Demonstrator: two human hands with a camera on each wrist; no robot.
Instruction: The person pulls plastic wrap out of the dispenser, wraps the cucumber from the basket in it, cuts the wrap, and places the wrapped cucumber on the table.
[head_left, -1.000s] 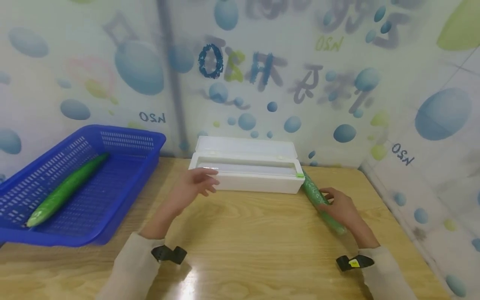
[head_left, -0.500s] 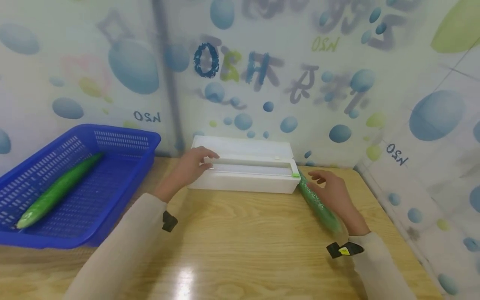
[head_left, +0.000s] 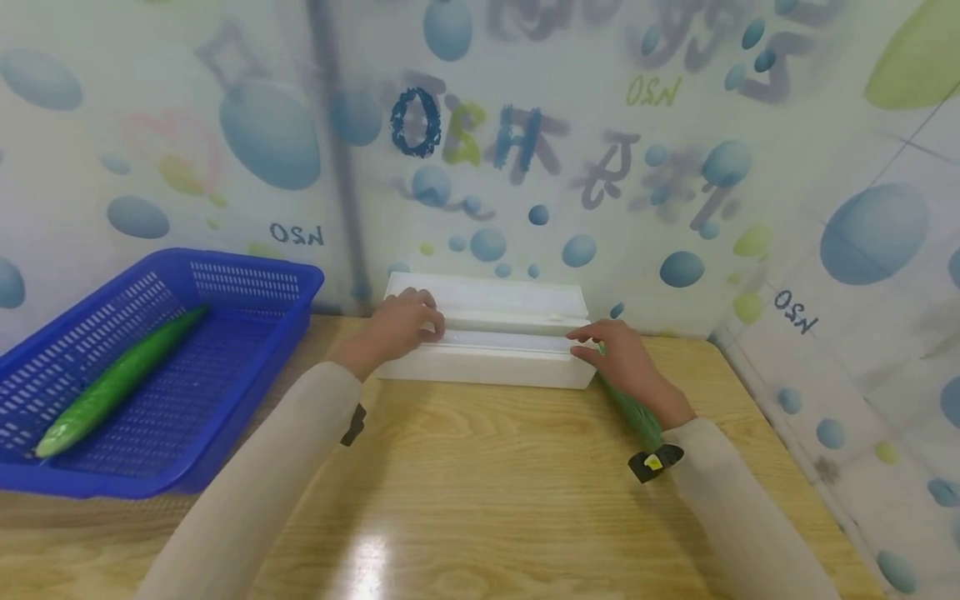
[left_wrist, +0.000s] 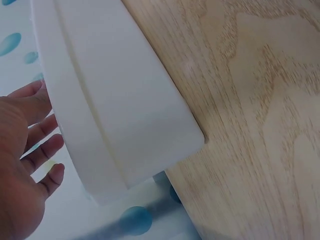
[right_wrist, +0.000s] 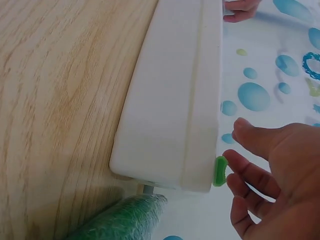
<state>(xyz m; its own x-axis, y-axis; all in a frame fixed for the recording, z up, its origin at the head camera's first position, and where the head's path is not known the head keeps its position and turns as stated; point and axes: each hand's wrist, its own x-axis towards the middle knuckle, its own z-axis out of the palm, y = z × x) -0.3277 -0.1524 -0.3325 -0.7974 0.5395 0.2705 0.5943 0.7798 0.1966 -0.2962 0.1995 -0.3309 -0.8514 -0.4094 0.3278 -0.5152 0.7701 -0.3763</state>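
Note:
A long white plastic-wrap dispenser [head_left: 487, 367] stands against the wall with its lid [head_left: 495, 292] raised, a roll of cling film [head_left: 502, 341] inside its slot. Over the slot's left part my left hand [head_left: 393, 329] bends its thumb and forefinger at the film; whether they pinch it I cannot tell. My right hand [head_left: 626, 358] is at the dispenser's right end, thumb and forefinger apart. In the right wrist view its fingers are beside the green slider [right_wrist: 220, 171]. A film-wrapped cucumber [head_left: 633, 414] lies under the right wrist, partly hidden.
At the left, a blue plastic basket [head_left: 247, 400] holds an unwrapped cucumber [head_left: 120, 383]. Everything rests on a wooden table [head_left: 480, 483]. A patterned wall [head_left: 480, 192] rises close behind the dispenser, and another stands along the right side.
My right hand has left the wrapped cucumber and moved left and up to the dispenser's right end. My left hand has reached forward to the slot, its fingers bending closer together.

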